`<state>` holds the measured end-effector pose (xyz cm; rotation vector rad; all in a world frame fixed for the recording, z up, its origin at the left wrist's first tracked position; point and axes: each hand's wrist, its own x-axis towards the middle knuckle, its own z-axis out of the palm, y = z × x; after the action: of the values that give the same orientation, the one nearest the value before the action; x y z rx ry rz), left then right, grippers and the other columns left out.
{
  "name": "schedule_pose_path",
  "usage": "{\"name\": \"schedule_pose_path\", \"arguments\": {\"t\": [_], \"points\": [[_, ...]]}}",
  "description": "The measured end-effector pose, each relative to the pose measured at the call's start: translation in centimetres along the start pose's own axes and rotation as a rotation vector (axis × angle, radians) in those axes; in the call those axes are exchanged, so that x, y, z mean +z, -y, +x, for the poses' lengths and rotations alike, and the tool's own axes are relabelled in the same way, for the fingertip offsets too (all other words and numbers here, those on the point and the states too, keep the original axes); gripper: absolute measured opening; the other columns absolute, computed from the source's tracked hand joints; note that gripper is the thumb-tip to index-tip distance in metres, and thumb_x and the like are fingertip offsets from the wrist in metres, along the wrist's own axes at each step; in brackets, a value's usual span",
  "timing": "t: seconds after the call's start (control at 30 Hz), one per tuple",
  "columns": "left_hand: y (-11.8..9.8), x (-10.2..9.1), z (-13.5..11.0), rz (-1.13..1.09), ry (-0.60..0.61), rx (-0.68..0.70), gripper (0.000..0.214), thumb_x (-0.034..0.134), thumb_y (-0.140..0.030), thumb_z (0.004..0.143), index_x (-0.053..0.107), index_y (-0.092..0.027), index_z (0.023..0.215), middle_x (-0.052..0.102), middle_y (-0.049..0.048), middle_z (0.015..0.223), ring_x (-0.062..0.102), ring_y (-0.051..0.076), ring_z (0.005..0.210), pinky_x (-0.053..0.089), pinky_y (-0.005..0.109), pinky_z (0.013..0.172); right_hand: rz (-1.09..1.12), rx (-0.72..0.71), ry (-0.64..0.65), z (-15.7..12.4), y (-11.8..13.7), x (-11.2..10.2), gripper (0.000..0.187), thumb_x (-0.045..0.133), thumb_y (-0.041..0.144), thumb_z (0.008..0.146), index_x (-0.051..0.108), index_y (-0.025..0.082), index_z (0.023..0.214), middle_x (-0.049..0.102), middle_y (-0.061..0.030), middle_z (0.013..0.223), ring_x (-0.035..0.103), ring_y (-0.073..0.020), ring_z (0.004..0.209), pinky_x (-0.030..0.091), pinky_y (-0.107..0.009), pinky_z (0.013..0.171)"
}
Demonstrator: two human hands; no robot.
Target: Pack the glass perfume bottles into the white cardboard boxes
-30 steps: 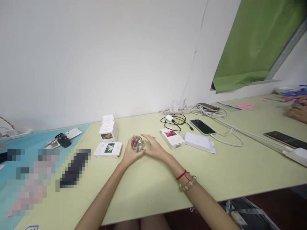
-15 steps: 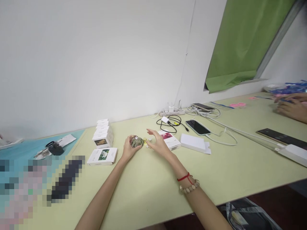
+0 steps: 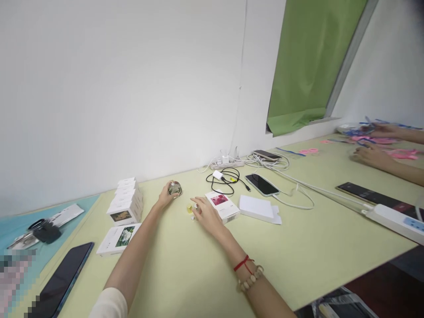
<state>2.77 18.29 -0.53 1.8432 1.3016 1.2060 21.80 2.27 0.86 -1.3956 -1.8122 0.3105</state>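
My left hand [image 3: 165, 197] is closed round a small round glass bottle [image 3: 174, 189], held far out over the pale green table [image 3: 205, 260]. My right hand [image 3: 206, 215] rests on the table with fingers curled beside a small yellow cap [image 3: 189, 208] and a tiny clear piece; whether it grips them I cannot tell. Just right of that hand lies a white box with a pink flower picture [image 3: 222, 204]. A red string and a bead bracelet [image 3: 250, 275] circle my right wrist.
Stacked white boxes [image 3: 126, 203] and a flat box [image 3: 118, 238] lie left. A dark phone [image 3: 61, 279], keys [image 3: 39, 230], a white booklet [image 3: 258, 206], chargers and cables [image 3: 228, 174], two phones [image 3: 261, 184], a power strip [image 3: 394, 217]. Another person's hands [image 3: 371, 154] work at far right.
My left hand has carried the glass bottle away from me toward the wall. My right hand let go of it and dropped to the table by the yellow cap. The view swung right.
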Motion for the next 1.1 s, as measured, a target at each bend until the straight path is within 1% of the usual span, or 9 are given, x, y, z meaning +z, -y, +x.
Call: {"name": "schedule_pose_path", "arguments": {"t": [0.1,0.2,0.33,0.47,0.63,0.77,0.9,1.03,1.1], "points": [[-0.8,0.0,-0.1,0.05,-0.024,-0.04,0.088,0.079,-0.024,0.046,0.037,-0.019,0.123,0.042,0.0137,0.129,0.037,0.031,0.122,0.027,0.048,0.102,0.025,-0.014,-0.022,0.1,-0.4,0.9,0.036,0.045,0.025,0.084,0.052,0.023,0.119,0.055,-0.0064,0.116,0.057,-0.0152,0.086,0.042,-0.029,0.081],[-2.4,0.6,-2.2,0.087,-0.152,-0.09,0.103,0.076,-0.029,0.053,0.014,-0.011,0.134,0.013,0.0247,0.141,0.011,0.038,0.133,0.017,0.055,0.104,0.065,0.003,-0.059,0.4,-1.4,1.4,0.033,0.046,0.021,0.083,0.055,0.019,0.114,0.057,-0.0075,0.107,0.057,-0.0144,0.081,0.043,-0.029,0.079],[-5.3,2.6,-7.6,0.079,-0.391,-0.089,0.066,0.04,-0.034,0.084,0.005,-0.011,0.135,0.011,0.0218,0.141,0.008,0.025,0.136,0.01,0.047,0.11,0.088,0.031,-0.055,0.8,-2.7,1.8,0.026,0.046,0.015,0.081,0.061,0.015,0.101,0.06,-0.008,0.095,0.055,-0.0118,0.067,0.045,-0.029,0.074],[-7.5,5.8,-11.9,0.034,0.015,-0.179,0.048,0.034,-0.039,0.085,0.036,-0.01,0.124,0.037,0.0184,0.129,0.03,0.023,0.128,0.022,0.041,0.108,0.058,0.047,-0.082,0.7,-2.8,1.8,0.027,0.047,0.009,0.077,0.062,0.014,0.098,0.06,-0.0087,0.095,0.057,-0.0138,0.076,0.044,-0.029,0.078],[-8.8,7.9,-13.0,-0.001,0.183,-0.21,0.061,0.033,-0.047,0.084,0.027,-0.012,0.133,0.03,0.0166,0.139,0.025,0.022,0.132,0.021,0.036,0.109,0.006,0.049,-0.074,0.3,-2.2,1.1,0.033,0.042,0.005,0.076,0.062,0.014,0.1,0.06,-0.0093,0.098,0.055,-0.0163,0.093,0.042,-0.028,0.081],[-9.7,4.1,-14.0,0.193,0.225,-0.024,0.057,0.029,-0.05,0.086,0.028,-0.021,0.135,0.03,0.0082,0.142,0.014,0.024,0.136,0.014,0.043,0.111,-0.109,0.143,-0.154,-0.2,-1.0,0.1,0.024,0.046,0.02,0.08,0.062,0.018,0.098,0.059,-0.0076,0.099,0.057,-0.0163,0.082,0.042,-0.027,0.07],[-7.9,-3.3,-16.6,0.638,0.044,0.295,0.05,0.037,-0.049,0.084,0.041,-0.024,0.127,0.038,0.0074,0.137,0.018,0.025,0.134,0.015,0.047,0.11,-0.116,0.146,0.039,-0.5,0.9,-0.3,0.018,0.052,0.033,0.078,0.065,0.021,0.082,0.064,-0.002,0.076,0.058,-0.0151,0.07,0.038,-0.024,0.06],[-3.7,-9.3,-20.2,0.972,-0.236,0.13,0.071,0.043,-0.061,0.075,0.044,-0.011,0.124,0.039,0.0213,0.131,0.025,0.037,0.129,0.026,0.052,0.101,-0.121,0.038,0.202,-0.7,2.1,0.2,0.018,0.053,0.031,0.078,0.067,0.021,0.079,0.066,-0.002,0.074,0.058,-0.0142,0.07,0.036,-0.024,0.06],[-2.4,-10.8,-22.1,1.058,-0.233,0.088,0.075,0.043,-0.064,0.073,0.045,-0.01,0.125,0.039,0.0232,0.13,0.029,0.04,0.125,0.029,0.053,0.096,-0.128,0.004,0.222,-0.8,2.3,0.5,0.018,0.052,0.03,0.078,0.068,0.022,0.08,0.067,-0.002,0.075,0.058,-0.0142,0.07,0.036,-0.024,0.061]]}}
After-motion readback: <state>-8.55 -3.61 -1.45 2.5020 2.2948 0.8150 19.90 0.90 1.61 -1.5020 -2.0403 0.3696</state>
